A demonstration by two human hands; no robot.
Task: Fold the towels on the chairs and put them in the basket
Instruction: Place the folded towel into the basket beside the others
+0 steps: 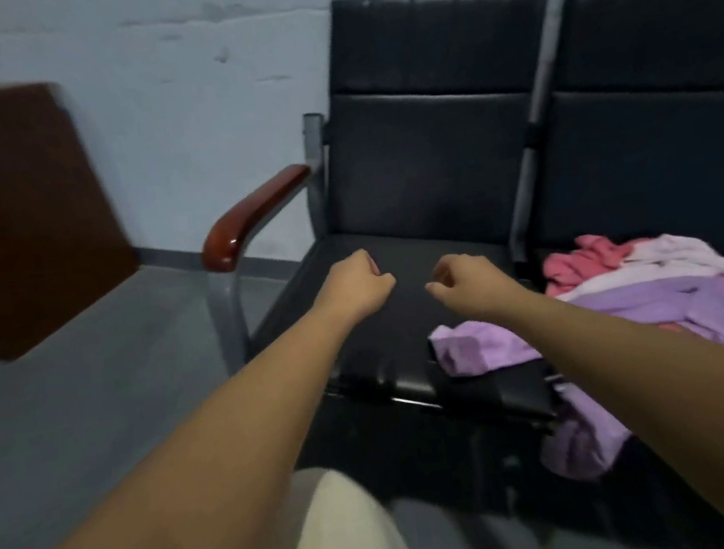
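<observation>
The left hand (359, 286) and right hand (467, 281) hover as empty fists, slightly apart, over the black padded chair seat (379, 345), while crumpled purple, pink and white towels (677, 302) lie unfolded at three o'clock, so folding seems unstarted and no basket shows.

brown board (11, 214): against wall (173, 115) | floor (88, 379): grey

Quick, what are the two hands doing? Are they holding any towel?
Left hand: closed, fingers curled, holding nothing.
Right hand: closed, fingers curled, holding nothing.
</observation>
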